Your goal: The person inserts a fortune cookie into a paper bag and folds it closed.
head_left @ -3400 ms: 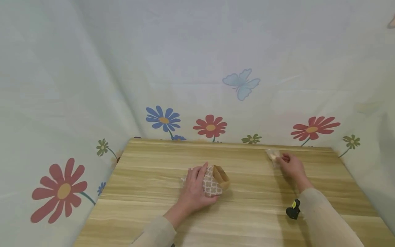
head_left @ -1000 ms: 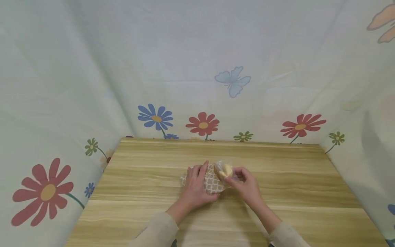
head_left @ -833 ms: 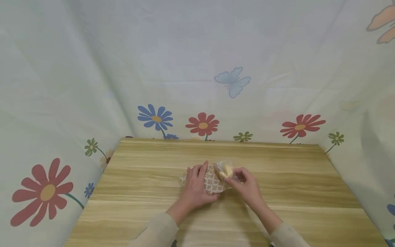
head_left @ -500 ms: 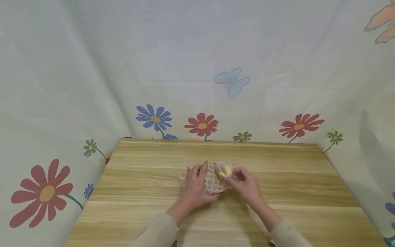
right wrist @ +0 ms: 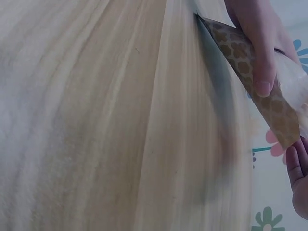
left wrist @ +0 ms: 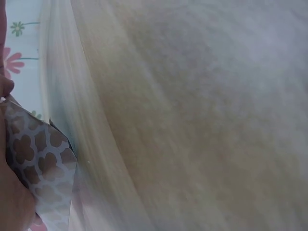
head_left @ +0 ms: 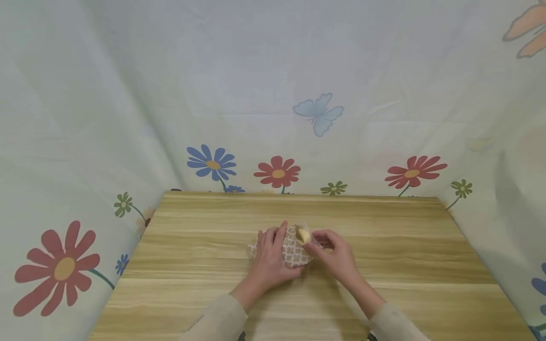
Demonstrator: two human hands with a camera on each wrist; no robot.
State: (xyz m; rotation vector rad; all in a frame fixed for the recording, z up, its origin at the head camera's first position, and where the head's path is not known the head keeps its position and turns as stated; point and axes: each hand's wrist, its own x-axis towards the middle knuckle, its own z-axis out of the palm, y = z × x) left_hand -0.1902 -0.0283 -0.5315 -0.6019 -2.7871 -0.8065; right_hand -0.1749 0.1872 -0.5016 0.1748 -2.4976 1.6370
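Observation:
A tan paper bag with a white lattice pattern (head_left: 294, 251) lies on its side near the middle of the table in the head view, its mouth facing right. My left hand (head_left: 269, 260) grips it from the left, fingers over the top and thumb along the near side. In my right hand (head_left: 339, 255), thumb and fingertips pinch a clear plastic packet with a pale yellow piece inside (head_left: 304, 235), right at the bag's mouth and partly inside it. In the right wrist view, clear film (right wrist: 291, 82) shows at the patterned bag (right wrist: 276, 113).
The wooden table (head_left: 204, 213) ends at a white cloth backdrop (head_left: 239, 71) printed with flowers and a butterfly. More of this cloth hangs along the left and right sides. A dark object (head_left: 372, 336) shows at the bottom edge beside the right sleeve.
My right hand took the packet from the table's far right to the bag's mouth. Since half a second ago it has moved slightly left, and less of the packet shows. The left hand stays put.

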